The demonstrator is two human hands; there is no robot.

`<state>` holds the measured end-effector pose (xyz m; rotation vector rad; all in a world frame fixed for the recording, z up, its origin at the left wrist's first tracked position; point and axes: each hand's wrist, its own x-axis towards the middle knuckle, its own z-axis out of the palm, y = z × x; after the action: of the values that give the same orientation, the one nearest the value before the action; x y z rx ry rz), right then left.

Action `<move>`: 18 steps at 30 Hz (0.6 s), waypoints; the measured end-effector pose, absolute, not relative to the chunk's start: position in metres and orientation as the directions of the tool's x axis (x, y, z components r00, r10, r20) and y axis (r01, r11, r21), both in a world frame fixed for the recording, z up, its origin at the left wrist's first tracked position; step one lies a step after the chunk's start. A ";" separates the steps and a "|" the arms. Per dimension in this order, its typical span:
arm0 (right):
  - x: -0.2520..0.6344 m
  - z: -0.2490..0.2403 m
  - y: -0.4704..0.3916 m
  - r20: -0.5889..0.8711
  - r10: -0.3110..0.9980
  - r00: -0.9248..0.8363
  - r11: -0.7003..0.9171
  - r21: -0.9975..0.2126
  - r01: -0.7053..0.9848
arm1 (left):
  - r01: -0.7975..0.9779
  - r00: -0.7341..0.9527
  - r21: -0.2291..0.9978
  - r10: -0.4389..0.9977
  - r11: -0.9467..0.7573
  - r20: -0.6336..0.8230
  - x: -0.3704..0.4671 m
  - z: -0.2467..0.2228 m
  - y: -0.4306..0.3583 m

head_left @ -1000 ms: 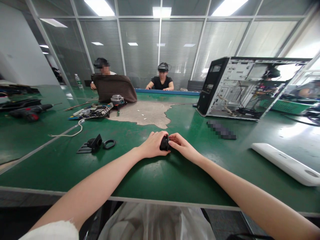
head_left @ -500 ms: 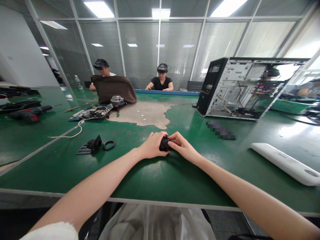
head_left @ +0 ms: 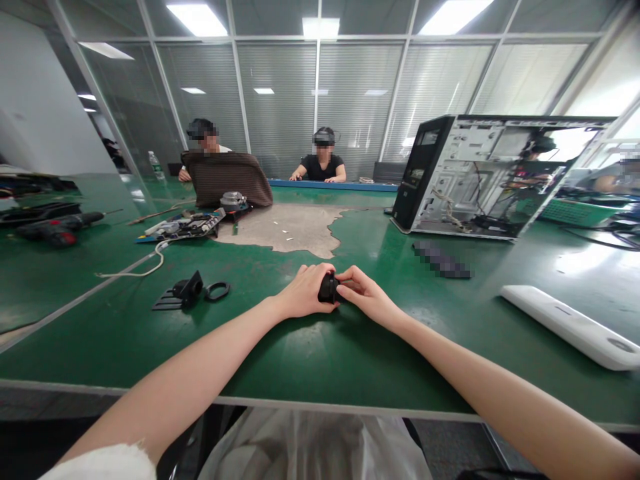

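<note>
A small black plastic part [head_left: 327, 288], roughly round, is held between my two hands just above the green table [head_left: 320, 360]. My left hand [head_left: 306, 291] wraps around its left side, thumb below and fingers over the top. With thumb and forefinger, my right hand [head_left: 364, 293] pinches the right end of the same part. The fingers cover much of it, so its exact kind does not show. Left of my hands lie a black ring [head_left: 217, 291] and a black bracket-like piece [head_left: 186, 291] with a slotted flat base.
An opened computer case [head_left: 450, 180] stands at the back right. Nearer are a blurred dark object [head_left: 441, 260] and a long white device [head_left: 570, 327]. Circuit boards [head_left: 185, 225] and a power drill [head_left: 60, 228] lie to the left. Two people sit across the table.
My hands stay around the black part in nearly the same place. The right fingers have shifted slightly at its right end.
</note>
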<state>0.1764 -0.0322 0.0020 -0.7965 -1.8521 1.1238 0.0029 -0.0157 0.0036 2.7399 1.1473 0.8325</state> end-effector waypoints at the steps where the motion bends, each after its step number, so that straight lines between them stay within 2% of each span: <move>1: 0.176 0.002 -0.031 0.314 0.829 -0.463 0.401 -0.911 0.100 | 0.645 0.578 0.252 0.677 -0.721 0.455 0.003 0.004 -0.016; 8: 0.175 0.000 -0.027 0.283 0.862 -0.421 0.370 -0.918 0.141 | 0.643 0.576 0.270 0.685 -0.717 0.447 0.003 0.004 -0.016; 14: 0.178 0.001 -0.032 0.315 0.811 -0.494 0.406 -0.910 0.086 | 0.641 0.570 0.277 0.685 -0.716 0.454 0.003 0.003 -0.015; 18: 0.177 0.001 -0.031 0.328 0.824 -0.463 0.409 -0.909 0.084 | 0.636 0.579 0.258 0.671 -0.727 0.464 0.003 0.003 -0.015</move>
<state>0.1767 -0.0310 0.0009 -0.7811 -1.8332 1.1205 0.0030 -0.0151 0.0030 2.7344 1.1326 0.8447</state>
